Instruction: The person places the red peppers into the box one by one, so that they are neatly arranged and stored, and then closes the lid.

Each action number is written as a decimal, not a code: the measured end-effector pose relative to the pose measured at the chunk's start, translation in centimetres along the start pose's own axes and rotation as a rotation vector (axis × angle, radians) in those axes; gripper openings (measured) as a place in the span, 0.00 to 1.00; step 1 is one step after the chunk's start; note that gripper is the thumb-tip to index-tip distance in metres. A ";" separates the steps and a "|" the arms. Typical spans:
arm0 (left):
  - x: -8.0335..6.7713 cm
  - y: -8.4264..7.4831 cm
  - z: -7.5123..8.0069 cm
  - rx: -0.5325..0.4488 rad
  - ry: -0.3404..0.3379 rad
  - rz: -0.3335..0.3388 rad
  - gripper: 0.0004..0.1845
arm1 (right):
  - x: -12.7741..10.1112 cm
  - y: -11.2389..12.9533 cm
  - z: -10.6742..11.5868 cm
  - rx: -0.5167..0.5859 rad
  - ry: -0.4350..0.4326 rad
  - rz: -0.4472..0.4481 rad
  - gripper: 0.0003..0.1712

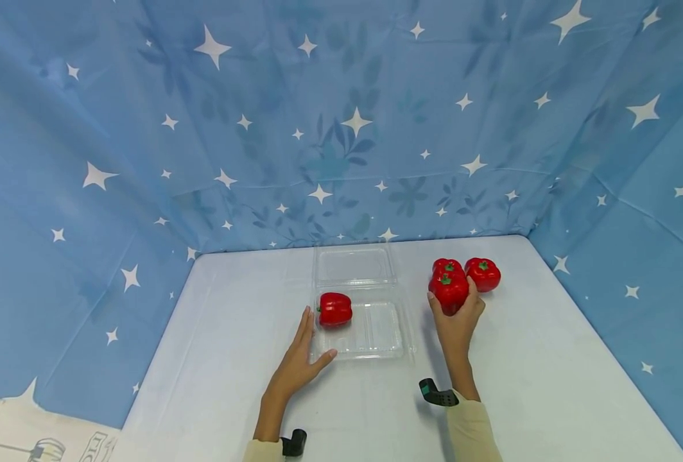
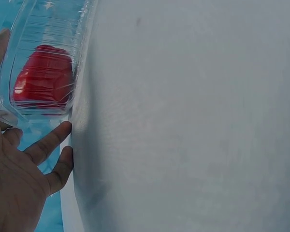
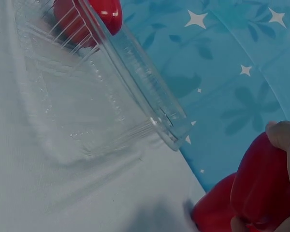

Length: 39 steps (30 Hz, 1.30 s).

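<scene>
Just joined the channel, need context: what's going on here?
A person's right grip holds a red pepper near two other red peppers on the white table. The left grip is at the left end of an open clear container. One pepper lies inside, toward the left.

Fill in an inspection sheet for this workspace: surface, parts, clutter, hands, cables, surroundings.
Surface: white table covering, faint creases.
Job's things: clear hinged container, lid open toward the back; one red bell pepper in its left part. To its right, a gripped pepper, a partly hidden pepper behind it and a rear-right pepper.
Clutter: nothing seen.
Hands: left hand open, fingers extended along the container's left side; right hand grips a pepper. Black wrist devices on both wrists.
Cables: nothing seen.
Surroundings: blue star-print curtain; pale printed material at lower left.
</scene>
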<state>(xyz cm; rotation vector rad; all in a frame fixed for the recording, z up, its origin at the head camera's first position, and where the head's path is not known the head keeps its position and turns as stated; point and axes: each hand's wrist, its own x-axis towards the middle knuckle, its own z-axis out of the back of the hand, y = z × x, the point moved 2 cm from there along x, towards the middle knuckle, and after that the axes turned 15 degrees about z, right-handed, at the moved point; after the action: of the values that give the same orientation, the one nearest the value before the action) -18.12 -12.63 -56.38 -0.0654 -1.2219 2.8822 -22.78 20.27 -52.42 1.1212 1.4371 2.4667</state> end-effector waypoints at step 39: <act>-0.2 -0.2 0.1 0.014 -0.018 -0.020 0.51 | -0.1 3.6 -3.6 0.079 0.428 0.375 0.46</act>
<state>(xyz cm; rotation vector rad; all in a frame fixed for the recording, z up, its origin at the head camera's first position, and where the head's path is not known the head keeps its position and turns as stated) -17.96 -12.57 -56.21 -0.0276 -1.1985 2.8799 -23.89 15.62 -50.69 0.9924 1.5534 3.0899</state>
